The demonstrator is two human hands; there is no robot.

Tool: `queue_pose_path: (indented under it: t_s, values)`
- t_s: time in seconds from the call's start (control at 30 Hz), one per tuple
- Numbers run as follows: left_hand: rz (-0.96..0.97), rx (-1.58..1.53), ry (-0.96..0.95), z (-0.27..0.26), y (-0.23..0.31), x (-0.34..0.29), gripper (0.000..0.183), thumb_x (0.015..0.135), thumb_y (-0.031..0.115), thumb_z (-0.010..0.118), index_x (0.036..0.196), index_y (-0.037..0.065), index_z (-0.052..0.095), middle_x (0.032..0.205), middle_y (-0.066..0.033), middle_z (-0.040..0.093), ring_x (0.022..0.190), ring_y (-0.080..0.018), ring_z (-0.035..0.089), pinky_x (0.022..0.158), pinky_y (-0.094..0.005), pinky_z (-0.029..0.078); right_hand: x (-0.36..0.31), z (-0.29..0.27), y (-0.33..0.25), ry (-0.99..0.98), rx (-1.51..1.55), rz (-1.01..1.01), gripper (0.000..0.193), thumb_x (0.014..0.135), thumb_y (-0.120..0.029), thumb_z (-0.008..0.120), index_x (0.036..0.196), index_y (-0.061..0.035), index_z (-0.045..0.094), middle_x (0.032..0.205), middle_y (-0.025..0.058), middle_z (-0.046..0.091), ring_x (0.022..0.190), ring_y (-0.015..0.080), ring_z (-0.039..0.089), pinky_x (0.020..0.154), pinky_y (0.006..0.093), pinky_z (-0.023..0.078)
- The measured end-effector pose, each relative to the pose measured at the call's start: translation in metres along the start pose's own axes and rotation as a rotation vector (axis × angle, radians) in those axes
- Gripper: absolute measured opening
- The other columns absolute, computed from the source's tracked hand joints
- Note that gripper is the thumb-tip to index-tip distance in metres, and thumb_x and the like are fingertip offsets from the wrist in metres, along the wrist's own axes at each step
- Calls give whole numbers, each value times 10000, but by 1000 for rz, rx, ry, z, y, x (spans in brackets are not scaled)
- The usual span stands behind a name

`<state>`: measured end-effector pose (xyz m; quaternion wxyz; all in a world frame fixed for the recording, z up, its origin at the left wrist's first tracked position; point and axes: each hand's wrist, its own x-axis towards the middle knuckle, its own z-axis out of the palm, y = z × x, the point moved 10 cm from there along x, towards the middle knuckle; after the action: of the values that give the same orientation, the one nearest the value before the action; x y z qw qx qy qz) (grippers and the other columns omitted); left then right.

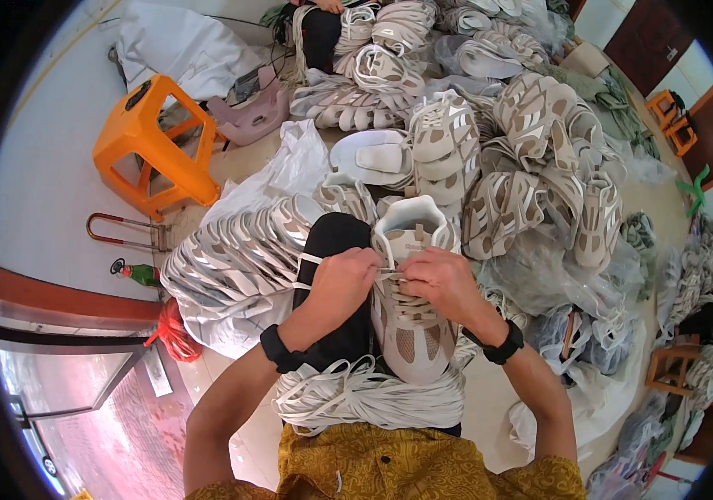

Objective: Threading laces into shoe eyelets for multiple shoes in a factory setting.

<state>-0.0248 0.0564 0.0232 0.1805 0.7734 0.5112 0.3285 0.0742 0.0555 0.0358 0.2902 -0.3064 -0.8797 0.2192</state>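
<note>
A beige and white sneaker (415, 333) rests on my lap, its toe toward me and its opening facing away. Both hands work at the upper end of its lacing. My left hand (346, 282) is closed in a pinch on a pale shoelace (311, 260), whose end sticks out to the left. The fingers of my right hand (438, 282) pinch at the lacing on the other side; what they grip is mostly hidden. A thick bundle of white laces (369, 398) lies across my lap, just below the toe.
A row of shoe uppers (235, 254) stands on white sheeting to the left. Stacked sneakers (444, 150) and piles of uppers (532, 125) fill the floor ahead. An orange stool (156, 142) stands at far left. Another person's hand (329, 5) shows at the top.
</note>
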Motion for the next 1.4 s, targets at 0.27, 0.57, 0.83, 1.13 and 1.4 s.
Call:
queue_pose_path:
  t_s: [0.27,0.57,0.83,1.13,1.4]
  values:
    - [4,197,-21,7,8,-3,32,717,15,523,749,18,517,684,-125,521,609,-281,550,517,-337,453,-3,2,5,29,50,15,123,667,-195,586,687,-74,584,724,28,568,710,227,542,607,342,435]
    - [268,499,-29,23,44,-3,154,651,36,542,760,39,433,685,-86,453,583,-204,532,462,-295,428,-5,1,4,44,-8,8,111,650,-180,604,670,-70,605,696,29,575,687,217,550,589,315,447]
    - [317,578,-362,37,40,10,68,676,100,530,711,43,534,571,-108,527,593,-260,558,520,-353,422,-30,-42,62,147,292,394,101,671,-76,618,758,-25,621,652,48,584,585,127,536,537,247,420]
    - [-120,316,-756,53,0,33,164,714,174,492,675,49,590,611,-158,588,604,-304,600,562,-405,476,-31,-39,67,226,289,365,57,655,-42,624,698,-16,596,598,44,563,531,91,506,508,233,403]
    - [505,490,-320,36,71,30,43,692,70,540,650,60,538,628,-116,548,619,-286,562,542,-409,434,-27,-40,31,266,-215,92,98,612,-85,625,632,-53,535,609,48,501,593,215,529,524,317,429]
